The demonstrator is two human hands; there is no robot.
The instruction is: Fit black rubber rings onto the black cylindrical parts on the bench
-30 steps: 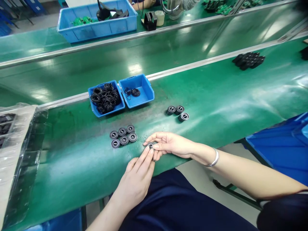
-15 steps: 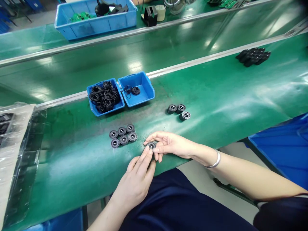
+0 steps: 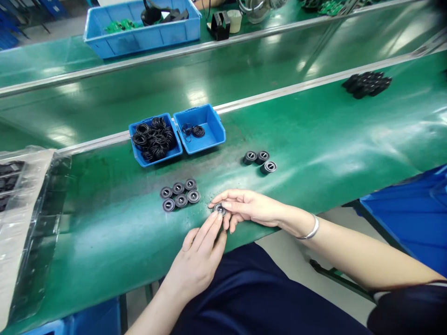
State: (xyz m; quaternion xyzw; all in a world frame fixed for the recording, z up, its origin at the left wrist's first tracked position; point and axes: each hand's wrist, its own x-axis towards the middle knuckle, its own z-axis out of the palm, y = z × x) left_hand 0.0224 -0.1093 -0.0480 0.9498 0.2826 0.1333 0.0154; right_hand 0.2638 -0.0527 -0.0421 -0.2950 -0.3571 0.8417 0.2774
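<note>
My right hand [image 3: 249, 208] pinches a small round black part [image 3: 220, 209] between thumb and fingers just above the green bench [image 3: 314, 135]. My left hand [image 3: 199, 258] reaches up from below, and its outstretched fingertips touch the same part. To the left lies a cluster of several like black round parts [image 3: 179, 195]. Three more black parts [image 3: 260, 161] stand behind my right hand. Farther back sit two small blue bins: the left bin [image 3: 138, 153] is full of black rubber rings, the right bin [image 3: 214, 132] holds a few rings.
A clear plastic bag over dark trays [image 3: 24, 218] lies at the left edge. A pile of black parts [image 3: 366, 83] sits far right. A big blue crate [image 3: 139, 28] stands beyond the belt, and another blue crate [image 3: 412, 214] is at my right.
Both hands stay on the small black part and barely shift; my left fingers have slid slightly along it. The view has drifted a little.
</note>
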